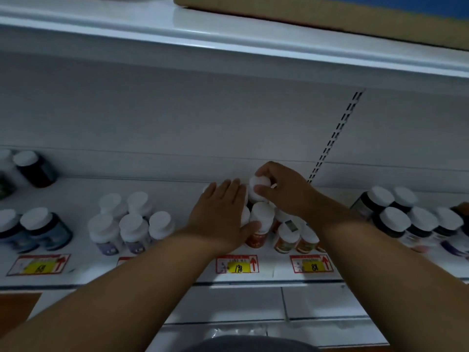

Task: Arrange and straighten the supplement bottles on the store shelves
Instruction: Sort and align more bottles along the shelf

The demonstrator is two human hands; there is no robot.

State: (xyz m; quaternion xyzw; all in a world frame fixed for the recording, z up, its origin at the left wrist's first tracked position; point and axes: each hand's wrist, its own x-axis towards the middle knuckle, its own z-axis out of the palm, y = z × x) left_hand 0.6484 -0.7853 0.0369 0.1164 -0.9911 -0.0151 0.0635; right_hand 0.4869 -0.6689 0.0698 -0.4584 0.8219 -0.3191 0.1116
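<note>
Behind the red-labelled bottles [257, 231], my right hand [284, 191] pinched a white-capped bottle [258, 189] by its cap; my left hand [220, 217] lay flat alongside. It seemed light, rigid, slippery plastic.

Smooth, faintly glossy white-painted metal shelf [177, 189] — matt white plastic bottle caps [137, 199], paper price tags [237, 264], brown cardboard box [330, 13].

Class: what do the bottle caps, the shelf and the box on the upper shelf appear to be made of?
Bottle caps: probably plastic, matte white, moulded round.
Shelf: likely painted metal, smooth white with a slotted upright.
Box: seemingly cardboard, dull brown.
</note>
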